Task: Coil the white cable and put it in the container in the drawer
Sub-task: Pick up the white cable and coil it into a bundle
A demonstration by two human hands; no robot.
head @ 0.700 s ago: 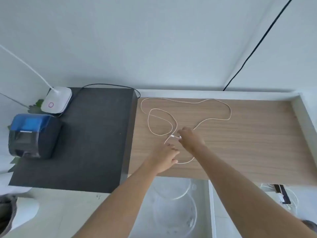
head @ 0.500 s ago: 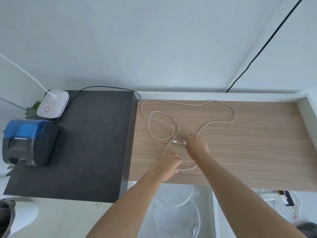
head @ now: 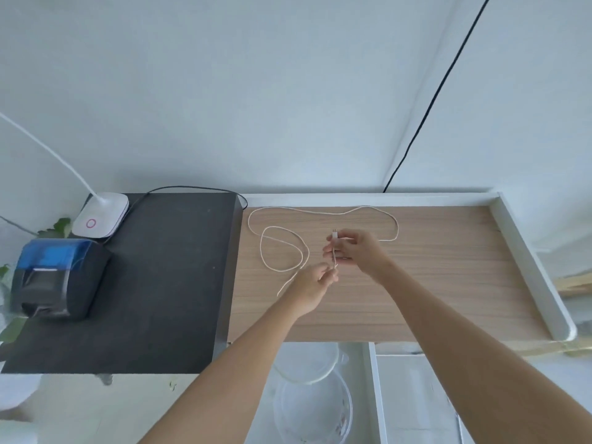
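Note:
A long white cable (head: 278, 232) lies in loose loops on the wooden desk top (head: 448, 277). My right hand (head: 355, 248) pinches the cable's plug end, lifted off the wood with the connector pointing up. Just below it, my left hand (head: 315, 282) pinches the same cable a short way down. A short stretch runs taut between the two hands. Under the desk's front edge an open white drawer (head: 371, 395) holds a clear round container (head: 312, 408) with its lid (head: 307, 363) lying behind it.
A black mat (head: 153, 283) covers the left side, with a blue and black label printer (head: 54, 277) and a white lamp base (head: 101, 214). A white raised rim (head: 528, 267) borders the desk's back and right. A black wire (head: 429, 104) runs up the wall.
My right hand has lifted the plug end off the desk and moved it farther back. My left hand has risen and closed on the cable below it. The camera view has shifted.

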